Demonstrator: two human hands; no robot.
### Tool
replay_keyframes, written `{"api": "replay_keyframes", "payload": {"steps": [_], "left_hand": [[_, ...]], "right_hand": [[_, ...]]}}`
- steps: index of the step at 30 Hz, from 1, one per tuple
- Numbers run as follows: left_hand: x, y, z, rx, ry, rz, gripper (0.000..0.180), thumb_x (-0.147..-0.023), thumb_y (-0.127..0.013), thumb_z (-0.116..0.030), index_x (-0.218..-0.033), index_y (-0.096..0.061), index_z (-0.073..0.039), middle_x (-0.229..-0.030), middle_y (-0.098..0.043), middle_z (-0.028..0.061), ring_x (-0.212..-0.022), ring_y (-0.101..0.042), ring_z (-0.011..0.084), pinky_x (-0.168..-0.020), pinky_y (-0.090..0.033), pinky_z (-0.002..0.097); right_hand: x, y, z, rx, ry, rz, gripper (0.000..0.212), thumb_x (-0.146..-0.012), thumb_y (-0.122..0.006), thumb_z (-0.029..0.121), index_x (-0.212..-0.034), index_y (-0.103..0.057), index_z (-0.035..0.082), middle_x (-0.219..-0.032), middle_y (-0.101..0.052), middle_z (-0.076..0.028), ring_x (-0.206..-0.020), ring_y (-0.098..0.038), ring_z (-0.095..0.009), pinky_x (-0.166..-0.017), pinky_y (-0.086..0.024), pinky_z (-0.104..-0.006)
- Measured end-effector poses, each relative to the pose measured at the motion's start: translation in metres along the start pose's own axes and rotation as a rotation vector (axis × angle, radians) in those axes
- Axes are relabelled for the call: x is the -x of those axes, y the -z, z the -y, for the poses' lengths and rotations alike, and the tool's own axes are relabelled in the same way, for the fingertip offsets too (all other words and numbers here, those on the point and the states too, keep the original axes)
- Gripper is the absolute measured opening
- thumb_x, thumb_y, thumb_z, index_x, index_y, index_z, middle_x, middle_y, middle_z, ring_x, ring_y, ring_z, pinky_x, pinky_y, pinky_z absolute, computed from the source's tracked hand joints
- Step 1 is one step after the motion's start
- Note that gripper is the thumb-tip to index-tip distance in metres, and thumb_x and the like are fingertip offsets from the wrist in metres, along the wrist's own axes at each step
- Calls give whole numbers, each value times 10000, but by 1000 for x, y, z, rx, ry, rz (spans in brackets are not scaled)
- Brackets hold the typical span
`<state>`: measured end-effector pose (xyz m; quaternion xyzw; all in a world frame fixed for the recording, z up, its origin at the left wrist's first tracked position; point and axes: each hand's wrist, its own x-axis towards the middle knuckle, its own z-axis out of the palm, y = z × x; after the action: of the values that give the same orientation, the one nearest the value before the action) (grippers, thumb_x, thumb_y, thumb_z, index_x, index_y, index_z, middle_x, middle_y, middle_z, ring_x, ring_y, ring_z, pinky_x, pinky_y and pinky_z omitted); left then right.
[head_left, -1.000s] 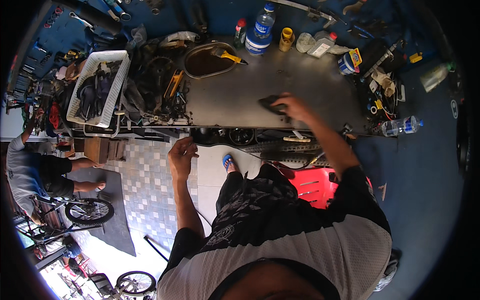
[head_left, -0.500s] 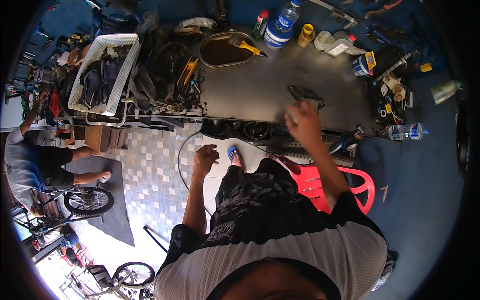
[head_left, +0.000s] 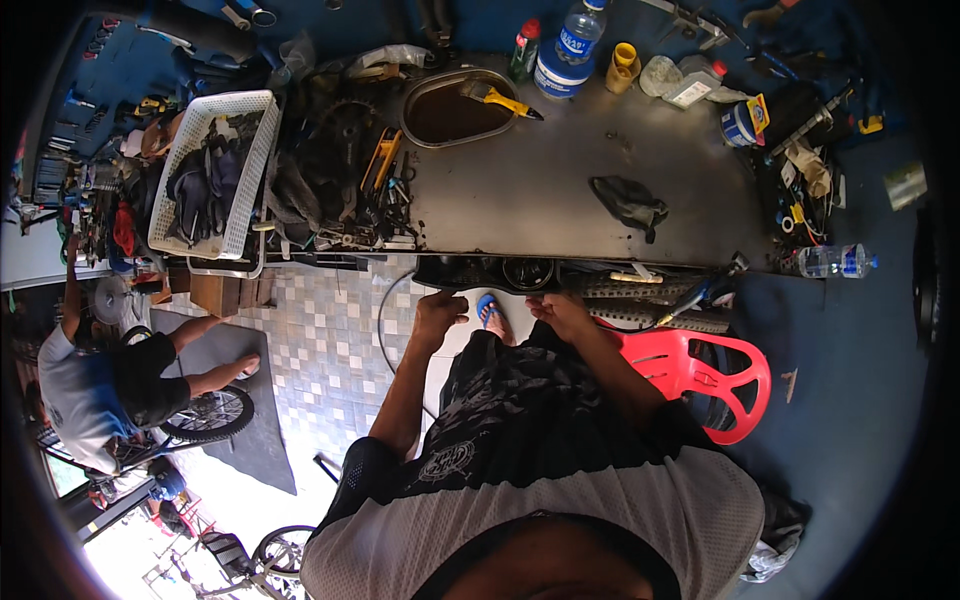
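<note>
My left hand (head_left: 438,318) is in front of the bench's front edge, its fingers curled in. Level with it, my right hand (head_left: 562,314) also has bent, closed fingers. A gap separates the two hands, in front of my body. Whatever either one grips, if anything, is hidden from view. Just beyond them, under the bench top, is a dark shelf (head_left: 470,272) with a round black part (head_left: 528,272) on it. On the metal bench (head_left: 560,160) lies a crumpled dark cloth (head_left: 630,203), apart from both hands.
An oval pan (head_left: 408,100) of brown liquid holds a yellow-handled brush (head_left: 510,103). A white basket (head_left: 262,150) with gloves stands left, near loose tools (head_left: 380,160). Bottles (head_left: 566,65) line the back. A red plastic chair (head_left: 750,395) is at right. Another person (head_left: 90,385) works beside a bicycle.
My right hand has drawn back from beside the dark cloth to in front of the bench, near my left hand. The cloth now lies differently. My left hand has shifted little.
</note>
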<state>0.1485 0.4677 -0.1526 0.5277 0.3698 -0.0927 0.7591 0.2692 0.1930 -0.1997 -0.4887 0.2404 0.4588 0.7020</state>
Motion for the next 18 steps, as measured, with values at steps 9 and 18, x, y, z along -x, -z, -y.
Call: {"api": "replay_keyframes", "payload": {"steps": [9,18], "left_hand": [[-37,0,-17,-44,-43,22,273,-917,-738,-66,-1111,-691,120,-991,-722,132,-855,-704,198,-772,-610,319],[-41,-8,3,-127,-169,0,501,-910,-688,-30,-1385,-570,74,-1029,-723,141,-896,-714,199,-743,-640,335]], "right_hand": [[-33,-6,0,-137,205,16,239,-900,-545,-45,-1132,-601,-29,-1134,-693,-193,-1074,-706,-325,-953,-602,-455],[-40,-5,-3,210,317,51,529,-982,-636,71,-1487,-481,41,-1356,-647,-178,-1139,-689,-270,-936,-572,-377]]}}
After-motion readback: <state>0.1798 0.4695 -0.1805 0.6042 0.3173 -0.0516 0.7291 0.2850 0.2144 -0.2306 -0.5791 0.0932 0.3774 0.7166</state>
